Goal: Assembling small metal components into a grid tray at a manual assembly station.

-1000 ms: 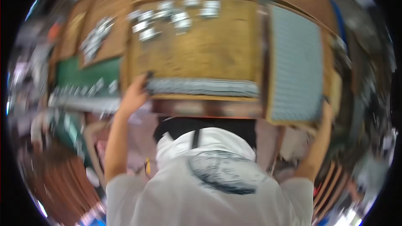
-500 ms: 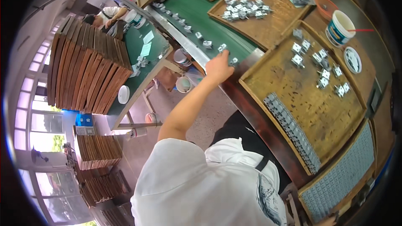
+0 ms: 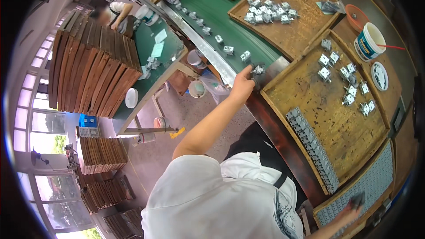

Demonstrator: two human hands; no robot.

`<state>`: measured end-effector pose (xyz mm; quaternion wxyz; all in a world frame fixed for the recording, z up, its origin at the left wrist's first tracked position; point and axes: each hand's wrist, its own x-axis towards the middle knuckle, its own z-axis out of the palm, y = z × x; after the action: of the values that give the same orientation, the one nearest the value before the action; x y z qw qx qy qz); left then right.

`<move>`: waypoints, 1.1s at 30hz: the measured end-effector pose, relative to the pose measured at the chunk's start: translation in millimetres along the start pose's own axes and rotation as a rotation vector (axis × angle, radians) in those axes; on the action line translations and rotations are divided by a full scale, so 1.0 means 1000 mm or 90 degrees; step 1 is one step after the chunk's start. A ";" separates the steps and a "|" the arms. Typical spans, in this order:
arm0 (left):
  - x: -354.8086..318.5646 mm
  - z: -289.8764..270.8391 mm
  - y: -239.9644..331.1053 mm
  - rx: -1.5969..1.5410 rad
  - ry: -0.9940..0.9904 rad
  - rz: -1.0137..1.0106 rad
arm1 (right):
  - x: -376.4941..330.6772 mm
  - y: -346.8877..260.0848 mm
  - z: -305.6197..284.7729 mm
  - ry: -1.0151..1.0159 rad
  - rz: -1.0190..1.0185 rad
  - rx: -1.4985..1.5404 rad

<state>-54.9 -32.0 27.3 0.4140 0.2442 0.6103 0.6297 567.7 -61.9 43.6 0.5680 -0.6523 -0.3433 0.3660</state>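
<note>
My left hand (image 3: 241, 86) is at the near end of a green conveyor belt (image 3: 241, 40). Its fingers are closed at a small silver-grey metal part (image 3: 259, 70), index finger along its left side; the grip is partly hidden. A similar part (image 3: 245, 56) sits just behind, with several more in a line up the belt. At the lower right my right hand (image 3: 350, 215) closes on a blurred dark grey metal part (image 3: 357, 200). That hand is over a tray (image 3: 315, 212) packed with rows of grey parts.
A worn wooden tray (image 3: 330, 115) to the right holds scattered parts and a neat row along its near edge. Behind stands another tray (image 3: 305, 0) with a heap of parts. A white bucket (image 3: 369, 44) and stacked wooden boards (image 3: 90, 62) flank the belt. A co-worker (image 3: 117, 15) sits far left.
My left hand has drawn nearer, its fingers now at the last part on the belt. My right hand has come further into view at the lower right with a dark grey part.
</note>
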 end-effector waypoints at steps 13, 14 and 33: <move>-0.066 0.093 0.017 -0.349 -0.323 -0.155 | -0.098 -0.059 0.209 -0.301 0.000 0.015; -0.061 0.088 0.020 -0.330 -0.348 -0.176 | -0.110 -0.070 0.234 -0.319 0.032 0.051; -0.068 0.106 0.024 -0.137 -0.458 -0.060 | -0.111 -0.093 0.273 -0.445 -0.373 -0.362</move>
<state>62.2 -25.4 78.5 0.6534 0.3767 0.3668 0.5446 273.1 -12.8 121.7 0.2990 -0.4967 -0.7652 0.2798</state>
